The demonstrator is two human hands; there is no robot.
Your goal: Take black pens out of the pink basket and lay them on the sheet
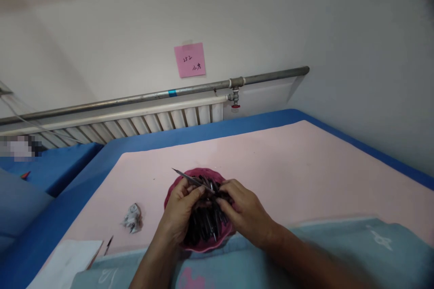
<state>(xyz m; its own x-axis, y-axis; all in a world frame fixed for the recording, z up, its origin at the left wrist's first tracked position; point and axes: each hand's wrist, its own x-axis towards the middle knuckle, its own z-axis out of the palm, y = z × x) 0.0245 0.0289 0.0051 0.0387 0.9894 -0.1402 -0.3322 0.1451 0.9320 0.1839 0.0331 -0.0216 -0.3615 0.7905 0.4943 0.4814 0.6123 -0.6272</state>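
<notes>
Both hands over pink bowl (pixel 203 244) of dark pens (pixel 205 223), meeting above its middle. Left hand (pixel 179 212) pinched on one grey pen (pixel 191 179), tip slanting up past bowl's far rim. Right hand (pixel 246 212) closed on same pen's near end. Crumpled paper (pixel 132 218) left of bowl, well apart.

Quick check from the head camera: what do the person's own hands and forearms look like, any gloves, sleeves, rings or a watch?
Both the left hand and the right hand are bare: no gloves, and no rings or watch that show. The forearms are uncovered as far as the frame's bottom edge, with no sleeve in view. The right forearm is motion-blurred, so fine details there cannot be told.
</notes>
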